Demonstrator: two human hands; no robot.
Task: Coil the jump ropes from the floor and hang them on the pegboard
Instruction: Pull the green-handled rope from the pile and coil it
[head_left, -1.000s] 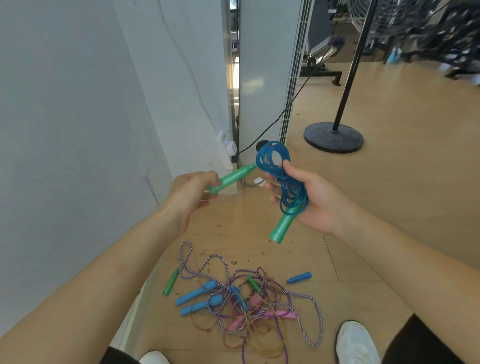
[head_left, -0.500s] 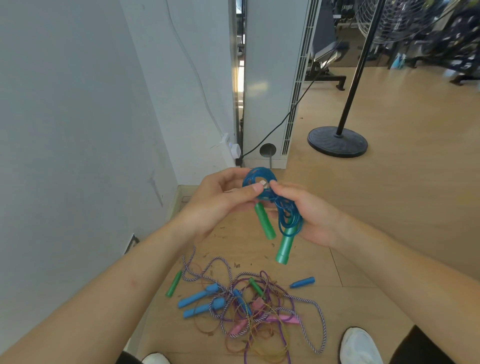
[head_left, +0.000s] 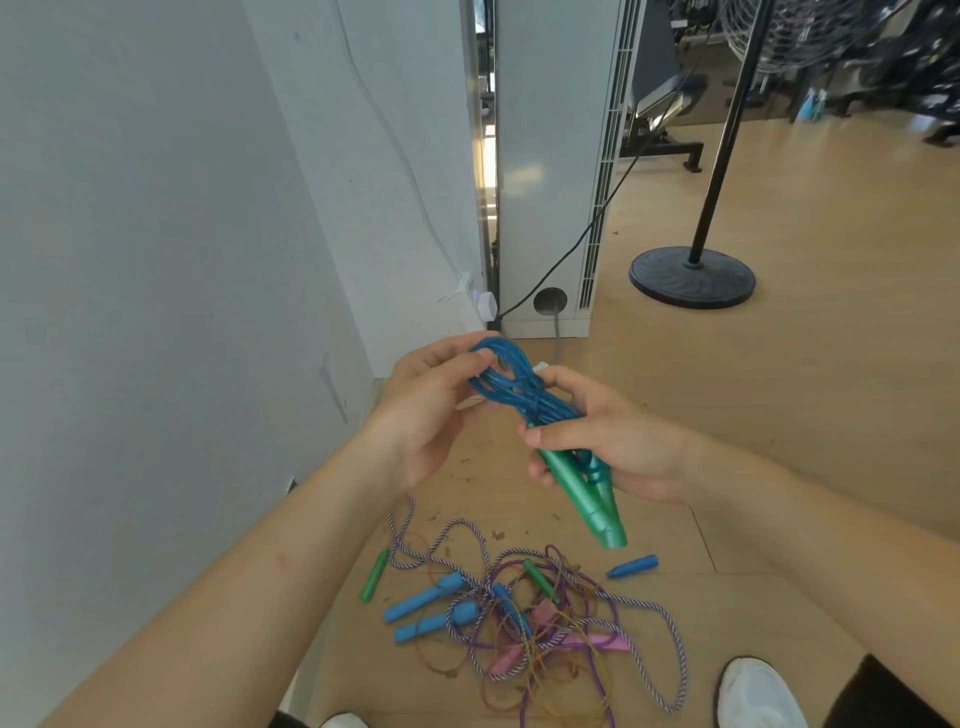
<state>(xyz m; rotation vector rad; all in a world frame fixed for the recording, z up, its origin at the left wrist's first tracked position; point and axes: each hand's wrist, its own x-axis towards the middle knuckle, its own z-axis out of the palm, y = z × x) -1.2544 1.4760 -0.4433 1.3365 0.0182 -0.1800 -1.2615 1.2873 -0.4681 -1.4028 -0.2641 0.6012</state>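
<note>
While the left hand (head_left: 431, 410) pinches the coiled blue rope (head_left: 519, 389), the right hand (head_left: 618, 447) grips its 2 green handles (head_left: 587, 499); tangled ropes (head_left: 524, 618) lie at 6 o'clock, wall (head_left: 156, 312) at 9, open floor (head_left: 805, 415) at 3.

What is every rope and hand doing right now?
blue rope: coiled into a bundle, held off the floor.
green handles: side by side, pointing down.
left hand: pinches the bundle's top loop.
right hand: grips the bundle near the handles.
rope pile: tangled on the floor.
</note>
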